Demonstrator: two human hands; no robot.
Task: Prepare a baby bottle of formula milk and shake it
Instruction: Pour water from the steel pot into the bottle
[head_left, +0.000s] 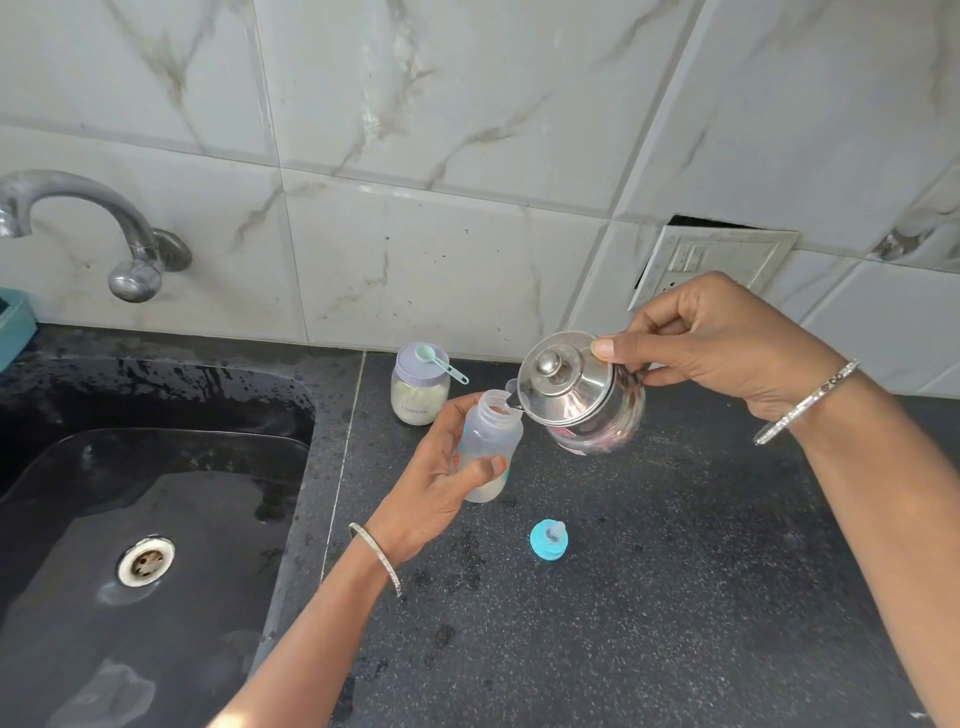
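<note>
My left hand (441, 483) grips a clear baby bottle (493, 431), uncapped, with white powder or liquid at its bottom. My right hand (722, 348) holds a small steel kettle (582, 395) by its handle, thumb on the lid, tilted so the spout sits over the bottle's mouth. The bottle's blue teat cap (549, 539) lies on the black counter (675, 571) in front of the bottle. Behind the bottle stands a formula jar (420, 395) with a lilac lid and a green scoop (439, 361) resting on top.
A black sink (104, 519) with a metal drain lies to the left, a steel tap (104, 228) above it on the tiled wall. A wall socket (717, 260) hangs loose behind my right hand. A teal container edge (13, 327) shows at far left.
</note>
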